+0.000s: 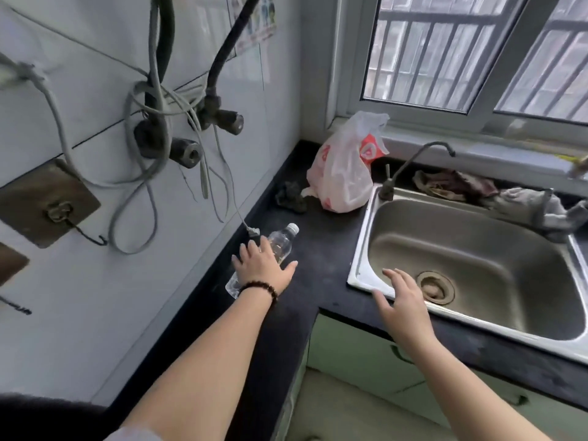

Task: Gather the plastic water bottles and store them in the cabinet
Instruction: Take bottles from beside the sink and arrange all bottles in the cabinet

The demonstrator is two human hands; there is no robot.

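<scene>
The left hand (pixel 261 265), seemingly not yet clenched, should wrap the lying bottle (pixel 280 243) left of the sink (pixel 362 249); the right hand (pixel 402 299) hovers released.

The red print on the plastic bag (pixel 345 167) is too blurred to read.

Kitchen corner. White tiled wall (pixel 95 281) fills the left of the frame, hung with hoses and valves. A dark bench (pixel 321 249) wraps the corner. Upper right, a barred window (pixel 445 52) gives daylight. Pale green cabinet doors (pixel 350 351) below.
</scene>
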